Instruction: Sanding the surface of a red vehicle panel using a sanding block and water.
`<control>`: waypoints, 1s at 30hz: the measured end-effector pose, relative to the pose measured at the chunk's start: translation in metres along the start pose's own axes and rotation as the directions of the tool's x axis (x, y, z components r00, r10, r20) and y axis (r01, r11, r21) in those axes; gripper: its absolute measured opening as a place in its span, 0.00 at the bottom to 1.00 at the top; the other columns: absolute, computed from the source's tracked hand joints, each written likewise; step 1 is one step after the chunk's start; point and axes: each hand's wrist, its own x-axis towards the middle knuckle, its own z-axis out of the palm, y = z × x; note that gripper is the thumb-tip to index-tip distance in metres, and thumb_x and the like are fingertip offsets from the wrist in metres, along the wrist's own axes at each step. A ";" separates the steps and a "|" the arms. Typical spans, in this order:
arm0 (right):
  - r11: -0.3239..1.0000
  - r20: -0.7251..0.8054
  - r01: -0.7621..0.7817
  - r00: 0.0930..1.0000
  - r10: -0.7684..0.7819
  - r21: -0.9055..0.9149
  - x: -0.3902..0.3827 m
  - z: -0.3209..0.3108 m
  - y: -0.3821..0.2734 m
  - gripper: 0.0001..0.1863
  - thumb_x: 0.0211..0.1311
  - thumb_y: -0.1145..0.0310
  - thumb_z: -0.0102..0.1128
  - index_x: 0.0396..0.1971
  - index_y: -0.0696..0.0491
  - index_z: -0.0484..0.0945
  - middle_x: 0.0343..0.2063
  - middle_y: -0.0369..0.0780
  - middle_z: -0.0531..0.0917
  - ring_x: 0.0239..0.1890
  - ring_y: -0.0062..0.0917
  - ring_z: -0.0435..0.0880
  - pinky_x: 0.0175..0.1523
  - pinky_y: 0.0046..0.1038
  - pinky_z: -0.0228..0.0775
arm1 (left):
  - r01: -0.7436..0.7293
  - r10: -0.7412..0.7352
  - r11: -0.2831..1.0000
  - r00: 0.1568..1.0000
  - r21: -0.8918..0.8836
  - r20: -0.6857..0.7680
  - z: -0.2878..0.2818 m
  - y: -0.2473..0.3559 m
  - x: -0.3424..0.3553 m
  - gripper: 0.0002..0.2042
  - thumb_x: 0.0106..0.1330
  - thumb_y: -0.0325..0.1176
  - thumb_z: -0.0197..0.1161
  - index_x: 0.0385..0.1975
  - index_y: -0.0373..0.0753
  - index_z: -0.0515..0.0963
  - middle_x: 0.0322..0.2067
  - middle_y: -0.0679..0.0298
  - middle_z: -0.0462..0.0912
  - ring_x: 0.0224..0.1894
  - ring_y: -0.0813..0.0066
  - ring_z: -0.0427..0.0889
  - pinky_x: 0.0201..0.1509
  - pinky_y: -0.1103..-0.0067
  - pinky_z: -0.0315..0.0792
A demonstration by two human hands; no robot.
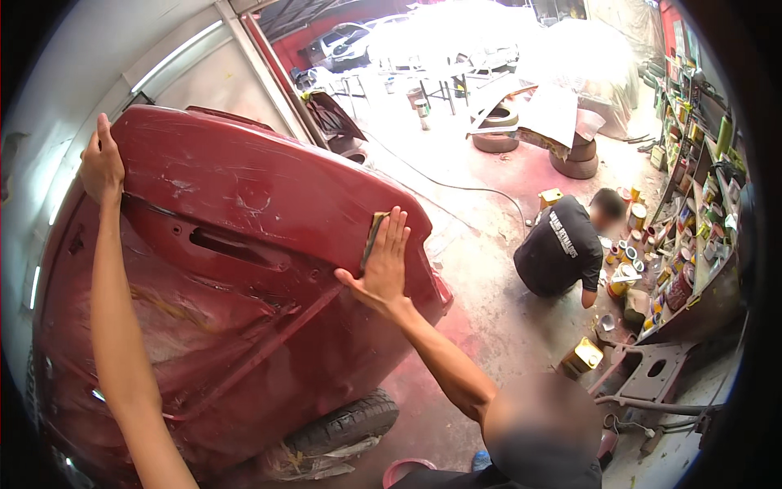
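Note:
A scratched red car panel (269, 175), with recessed channels and an oblong slot, fills the left half of the head view. My left hand (103, 163) grips its upper left edge, fingers extended along the rim. Near the panel's right end, my right hand (383, 261) presses a thin yellowish pad (375, 224) against the surface, its long fingers laid over the pad, which is mostly hidden beneath them. A blurred patch hides the top of my right arm.
A person in a dark shirt (554, 248) crouches at right among paint cans (639, 213) beside cluttered shelving (692, 187). Stacked tyres (574, 167), a hose (472, 186) and cars stand farther back. A tyre (350, 416) lies under the panel; a metal frame (664, 363) is at lower right.

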 end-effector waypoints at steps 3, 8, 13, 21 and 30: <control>0.995 0.144 0.089 0.985 -0.096 0.054 0.071 0.011 -0.049 0.70 0.50 0.22 0.55 0.74 0.66 0.40 0.75 0.58 0.41 0.79 0.51 0.33 0.79 0.53 0.25 | -0.018 0.015 0.998 0.999 0.066 0.050 0.002 -0.013 0.018 0.43 0.67 0.75 0.33 0.58 0.47 0.80 0.53 0.47 0.81 0.60 0.48 0.77 0.64 0.57 0.69; 0.953 0.161 0.272 0.943 -0.292 0.135 0.062 0.004 -0.013 0.71 0.51 0.25 0.60 0.74 0.65 0.37 0.75 0.61 0.40 0.79 0.52 0.32 0.78 0.53 0.29 | -0.058 0.056 0.998 0.996 0.032 0.066 -0.001 -0.012 0.009 0.41 0.68 0.73 0.36 0.61 0.44 0.78 0.56 0.50 0.81 0.61 0.49 0.76 0.65 0.58 0.68; 0.999 0.097 0.044 0.994 -0.042 -0.019 -0.009 0.008 0.007 0.71 0.51 0.27 0.62 0.74 0.66 0.34 0.75 0.61 0.41 0.78 0.58 0.32 0.79 0.52 0.30 | -0.069 0.067 0.994 0.998 0.081 0.020 0.001 0.004 -0.003 0.38 0.69 0.72 0.38 0.58 0.47 0.80 0.55 0.56 0.83 0.61 0.53 0.78 0.65 0.61 0.68; 0.997 0.042 0.015 0.999 -0.018 0.078 -0.026 0.015 -0.001 0.66 0.58 0.25 0.51 0.74 0.67 0.38 0.74 0.61 0.45 0.77 0.58 0.36 0.77 0.55 0.32 | -0.135 0.137 0.986 0.990 0.093 -0.016 -0.001 -0.013 0.003 0.37 0.70 0.70 0.39 0.58 0.47 0.80 0.54 0.57 0.83 0.60 0.56 0.79 0.65 0.64 0.68; 0.971 -0.147 -0.222 0.961 0.233 0.087 -0.015 0.024 0.002 0.58 0.65 0.33 0.49 0.72 0.72 0.42 0.74 0.63 0.42 0.77 0.58 0.38 0.78 0.52 0.31 | -0.031 0.025 0.978 0.999 0.206 0.032 -0.006 -0.018 0.024 0.37 0.70 0.70 0.36 0.62 0.49 0.78 0.57 0.58 0.82 0.62 0.57 0.78 0.66 0.64 0.68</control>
